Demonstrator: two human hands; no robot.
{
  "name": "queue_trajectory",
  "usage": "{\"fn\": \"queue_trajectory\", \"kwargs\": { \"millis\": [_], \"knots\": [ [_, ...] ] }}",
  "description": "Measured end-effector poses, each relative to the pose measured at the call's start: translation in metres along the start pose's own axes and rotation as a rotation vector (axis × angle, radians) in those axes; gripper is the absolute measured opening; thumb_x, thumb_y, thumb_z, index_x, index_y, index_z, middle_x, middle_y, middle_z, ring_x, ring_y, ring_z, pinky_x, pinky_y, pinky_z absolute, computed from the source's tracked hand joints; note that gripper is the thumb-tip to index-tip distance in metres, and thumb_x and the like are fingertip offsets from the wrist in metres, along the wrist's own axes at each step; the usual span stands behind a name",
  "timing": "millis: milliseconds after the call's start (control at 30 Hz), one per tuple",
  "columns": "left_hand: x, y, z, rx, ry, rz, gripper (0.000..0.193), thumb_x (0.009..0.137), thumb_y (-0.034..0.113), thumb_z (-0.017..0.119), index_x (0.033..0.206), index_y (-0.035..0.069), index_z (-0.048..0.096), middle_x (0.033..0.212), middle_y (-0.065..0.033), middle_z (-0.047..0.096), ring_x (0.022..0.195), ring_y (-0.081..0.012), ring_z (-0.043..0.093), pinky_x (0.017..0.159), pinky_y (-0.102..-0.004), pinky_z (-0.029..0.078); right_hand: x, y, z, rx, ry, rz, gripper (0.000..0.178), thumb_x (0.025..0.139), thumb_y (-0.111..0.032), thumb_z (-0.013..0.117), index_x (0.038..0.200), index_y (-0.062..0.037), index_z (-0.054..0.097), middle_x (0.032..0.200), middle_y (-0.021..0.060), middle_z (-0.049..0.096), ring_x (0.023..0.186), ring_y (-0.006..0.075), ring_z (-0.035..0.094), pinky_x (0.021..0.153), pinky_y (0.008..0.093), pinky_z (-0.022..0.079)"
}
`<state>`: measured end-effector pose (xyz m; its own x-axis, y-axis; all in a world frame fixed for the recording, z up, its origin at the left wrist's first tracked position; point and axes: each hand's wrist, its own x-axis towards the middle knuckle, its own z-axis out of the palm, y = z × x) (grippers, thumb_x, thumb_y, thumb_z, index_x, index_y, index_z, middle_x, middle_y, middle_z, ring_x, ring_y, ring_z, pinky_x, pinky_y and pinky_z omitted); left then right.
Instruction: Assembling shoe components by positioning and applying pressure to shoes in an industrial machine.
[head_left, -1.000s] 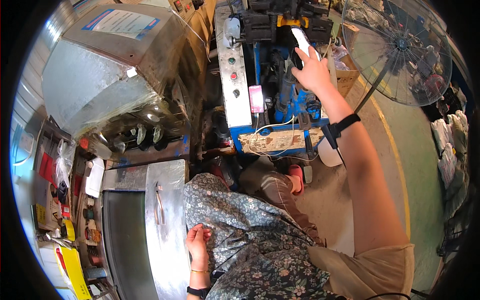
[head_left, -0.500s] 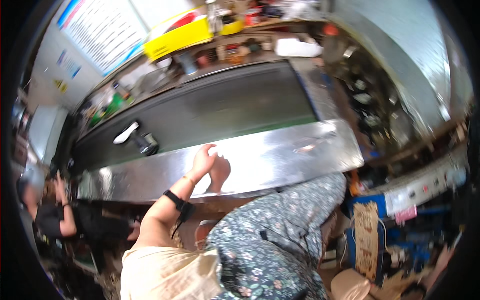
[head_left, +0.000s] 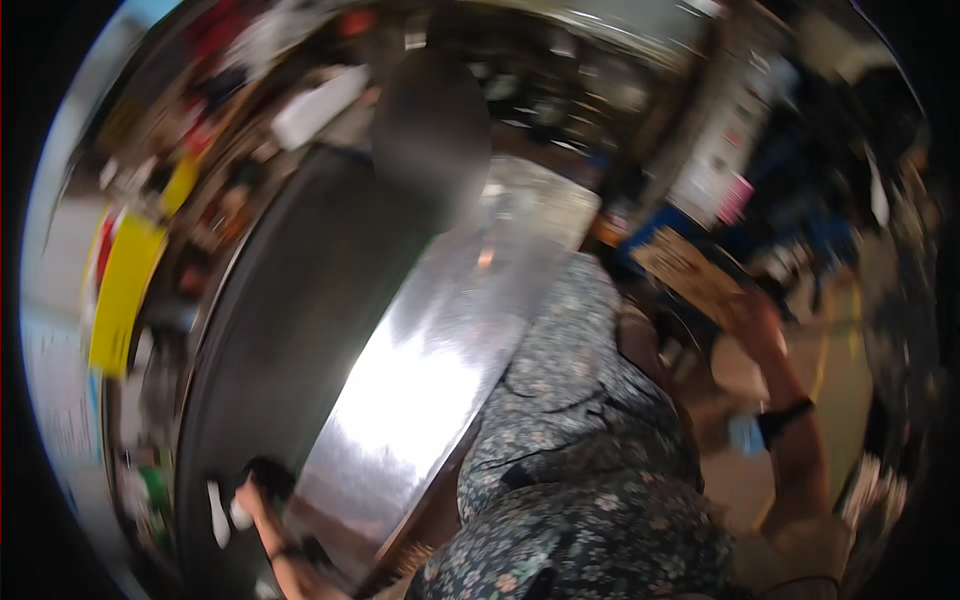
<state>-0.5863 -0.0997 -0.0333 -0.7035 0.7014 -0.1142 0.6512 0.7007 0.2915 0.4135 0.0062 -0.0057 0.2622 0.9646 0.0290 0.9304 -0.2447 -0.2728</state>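
My left hand (head_left: 250, 496) reaches over the dark conveyor belt (head_left: 290, 300) at the lower left. Its fingers close on a black shoe (head_left: 272, 474), though blur softens the grip. Beside it on the belt lies a white sole-shaped piece (head_left: 218, 513). Off to the right, my right hand (head_left: 757, 322) is raised near the end of a brown cardboard strip (head_left: 685, 272). Motion smears its fingers, so I cannot tell whether it touches the cardboard. Between belt and lap runs a shiny metal worktop (head_left: 400, 400).
Beyond the belt, a cluttered shelf carries a yellow box (head_left: 128, 290) and a white object (head_left: 320, 106). A dark rack (head_left: 540, 90) of blurred items stands past the worktop's far end. Blue equipment with a pink piece (head_left: 735, 198) is at the right.
The view has swung to the right. My left hand has left the worktop and reached the black shoe on the belt. My right hand has come further into view, near the cardboard.
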Motion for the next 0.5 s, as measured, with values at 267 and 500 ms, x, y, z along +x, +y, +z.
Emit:
{"fn": "queue_trajectory", "kwargs": {
  "millis": [267, 500],
  "knots": [
    [0.047, -0.026, -0.001, -0.123, 0.033, -0.032, 0.057, 0.088, 0.031, 0.068, 0.131, -0.003, 0.052, 0.125, -0.0172, 0.062, 0.114, -0.0307, 0.059, 0.099, -0.0391, 0.048, -0.108, -0.032, 0.024, 0.073, -0.197, 0.201, 0.029, 0.081, -0.021, 0.065, 0.106, -0.0080, 0.071, 0.096, 0.0182, 0.070, 0.091, 0.0383, 0.066, 0.082, 0.0450, 0.053],
    [0.001, 0.114, -0.015, -1.147, -0.592, -0.061, 0.046, 0.092, 0.033, 0.064, 0.123, -0.001, 0.058, 0.111, -0.0095, 0.067, 0.100, -0.0219, 0.064, 0.088, -0.0341, 0.053, -0.036, -0.086, 0.014, 0.211, -0.033, -0.066, 0.022, 0.087, -0.021, 0.061, 0.102, -0.0110, 0.072, 0.092, 0.0159, 0.070, 0.086, 0.0346, 0.068, 0.076, 0.0429, 0.055]
  ]
}}
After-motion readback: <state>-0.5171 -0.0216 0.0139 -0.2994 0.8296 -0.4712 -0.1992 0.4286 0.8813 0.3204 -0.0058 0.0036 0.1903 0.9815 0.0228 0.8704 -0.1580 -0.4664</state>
